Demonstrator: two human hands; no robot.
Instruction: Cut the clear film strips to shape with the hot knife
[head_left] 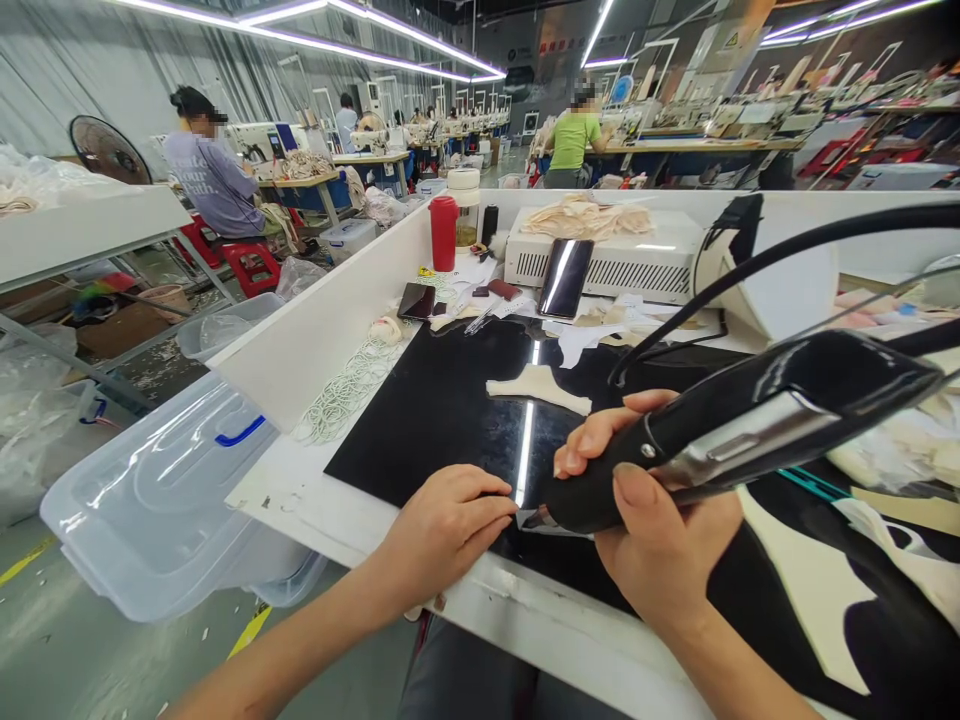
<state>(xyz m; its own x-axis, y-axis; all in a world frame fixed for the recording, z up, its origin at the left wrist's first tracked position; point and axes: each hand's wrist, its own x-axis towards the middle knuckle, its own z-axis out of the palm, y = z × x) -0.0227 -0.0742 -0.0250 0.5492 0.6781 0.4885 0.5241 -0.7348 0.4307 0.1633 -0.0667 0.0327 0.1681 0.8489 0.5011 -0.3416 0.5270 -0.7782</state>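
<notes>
1. Two hands meet at the six o'clock edge of the black mat (435, 420). The left hand (442, 525) presses flat fingertips on what looks like a small pale scrap (526, 517), its grip unclosed.
2. The right hand (660, 540) has its grip closed round the black corded tool (750, 420), with the tip at the scrap's three o'clock.
3. Fingertips are best held clear of the tip, with steady pressure.
</notes>
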